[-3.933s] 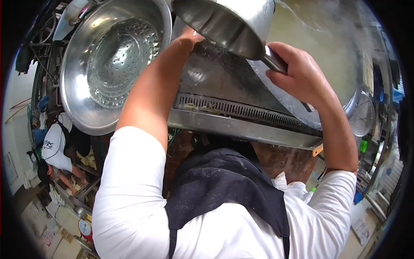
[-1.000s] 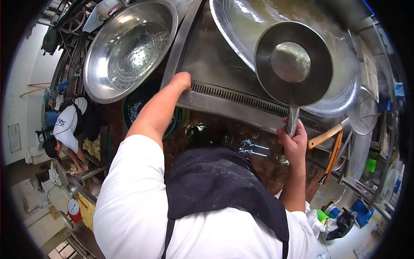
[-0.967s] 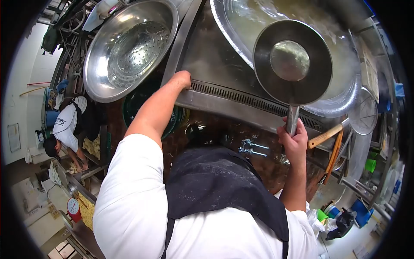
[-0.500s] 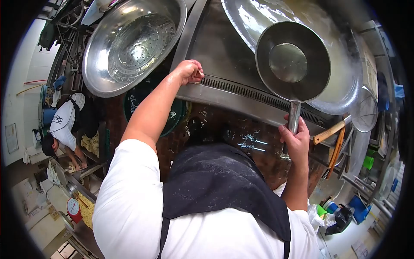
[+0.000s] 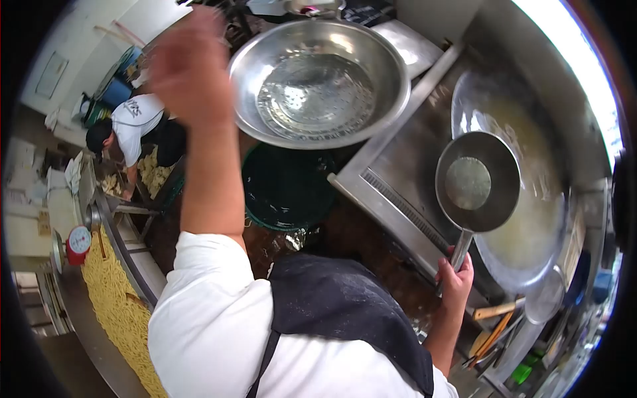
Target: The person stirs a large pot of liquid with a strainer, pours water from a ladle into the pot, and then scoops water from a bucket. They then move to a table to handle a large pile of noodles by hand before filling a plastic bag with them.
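My right hand (image 5: 456, 280) is wrapped round the handle of a deep metal pan (image 5: 474, 186). The pan is held over the steel stove top and the near rim of a large wok (image 5: 486, 257) with cloudy yellowish liquid in it. My left hand (image 5: 192, 69) is raised at the upper left, smeared by motion, so its fingers cannot be made out. Just right of that hand is a wide metal basin (image 5: 393, 123) with a perforated bottom. Below the basin stands a dark green tub (image 5: 286, 199).
A person (image 5: 136, 123) bends over dough-like pieces at the left. Yellow noodles (image 5: 116, 305) lie on a long counter beside a red dial scale (image 5: 79, 240). A mesh skimmer (image 5: 545, 297) and wooden-handled tools (image 5: 494, 310) hang at the stove's right end.
My view has turned left. My left hand has come off the stove's front edge, rising to the left past the basin. My right hand still grips the pan.
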Demonstrator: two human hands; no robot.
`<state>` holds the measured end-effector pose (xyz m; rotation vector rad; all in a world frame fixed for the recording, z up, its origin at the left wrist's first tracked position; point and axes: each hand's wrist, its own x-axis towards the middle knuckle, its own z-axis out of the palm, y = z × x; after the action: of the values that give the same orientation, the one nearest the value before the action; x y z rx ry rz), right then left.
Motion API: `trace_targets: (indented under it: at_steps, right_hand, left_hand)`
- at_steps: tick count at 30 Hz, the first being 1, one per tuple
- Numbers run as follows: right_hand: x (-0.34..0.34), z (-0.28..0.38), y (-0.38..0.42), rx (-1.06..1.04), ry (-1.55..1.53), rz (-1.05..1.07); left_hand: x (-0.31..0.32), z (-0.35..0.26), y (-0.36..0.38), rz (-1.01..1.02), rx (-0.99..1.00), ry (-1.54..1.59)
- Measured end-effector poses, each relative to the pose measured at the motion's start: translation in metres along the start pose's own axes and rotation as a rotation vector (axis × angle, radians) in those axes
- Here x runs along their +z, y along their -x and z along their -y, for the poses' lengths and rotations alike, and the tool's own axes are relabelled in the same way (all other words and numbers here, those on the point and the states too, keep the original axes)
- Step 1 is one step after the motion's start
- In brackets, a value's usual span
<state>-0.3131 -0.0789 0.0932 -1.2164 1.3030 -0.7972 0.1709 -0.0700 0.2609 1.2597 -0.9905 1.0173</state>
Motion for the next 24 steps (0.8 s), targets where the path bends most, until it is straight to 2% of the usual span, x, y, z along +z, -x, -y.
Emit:
trace_targets:
  at_steps: [1,2,3,4,5,7,8,9,12,13,15,16,17,18,19,21,23,24]
  right_hand:
    - [0.010,0.005,-0.003,-0.019,0.007,0.021]
    - [0.019,0.010,-0.005,-0.028,-0.009,0.023]
    - [0.026,0.014,-0.007,-0.032,-0.025,0.022]
    - [0.034,0.020,-0.009,-0.044,-0.015,0.031]
    - [0.042,0.026,-0.011,-0.058,-0.008,0.042]
    - [0.059,0.036,-0.013,-0.085,0.002,0.020]
    - [0.067,0.039,-0.015,-0.105,0.016,0.004]
    - [0.076,0.044,-0.015,-0.117,0.023,0.010]
    - [0.100,0.062,-0.015,-0.131,0.087,-0.037]
    - [0.107,0.065,-0.015,-0.139,0.089,-0.041]
    - [0.120,0.070,-0.013,-0.138,0.055,-0.059]
    - [0.125,0.070,-0.012,-0.131,0.058,-0.077]
    - [0.130,0.071,-0.012,-0.127,0.066,-0.082]
    - [0.133,0.071,-0.011,-0.132,0.066,-0.078]
    - [0.135,0.071,-0.007,-0.129,0.070,-0.070]
    - [0.135,0.068,-0.001,-0.099,0.107,-0.073]
    - [0.141,0.065,-0.002,-0.075,0.130,-0.083]
    - [0.143,0.063,0.001,-0.057,0.130,-0.074]
  left_hand:
    - [-0.017,-0.011,-0.044,-0.176,-0.085,0.153]
    - [-0.046,0.020,-0.086,-0.203,0.210,0.127]
    - [-0.062,0.032,-0.111,-0.351,0.482,-0.169]
    - [-0.083,0.029,-0.135,-0.330,0.734,-0.443]
    - [-0.094,0.041,-0.149,-0.343,0.733,-0.458]
    - [-0.113,0.067,-0.167,-0.499,0.412,0.270]
    - [-0.115,0.077,-0.168,-0.516,0.402,0.376]
    - [-0.117,0.087,-0.166,-0.529,0.404,0.367]
    - [-0.114,0.118,-0.148,-0.389,0.567,-0.343]
    - [-0.107,0.132,-0.142,-0.398,0.564,-0.341]
    - [-0.076,0.177,-0.130,-0.377,0.190,0.212]
    - [-0.056,0.234,-0.121,-0.356,-0.028,0.317]
    - [-0.016,0.269,-0.115,-0.422,-0.295,-0.082]
    - [0.010,0.351,-0.100,-0.122,-0.035,-0.325]
    - [0.035,0.395,-0.078,0.194,-0.302,-0.272]
    - [0.066,0.443,0.003,0.220,-0.403,-0.667]
    - [0.045,0.410,0.032,0.176,-0.349,-0.501]
    - [0.026,0.374,0.041,0.248,-0.556,-0.053]
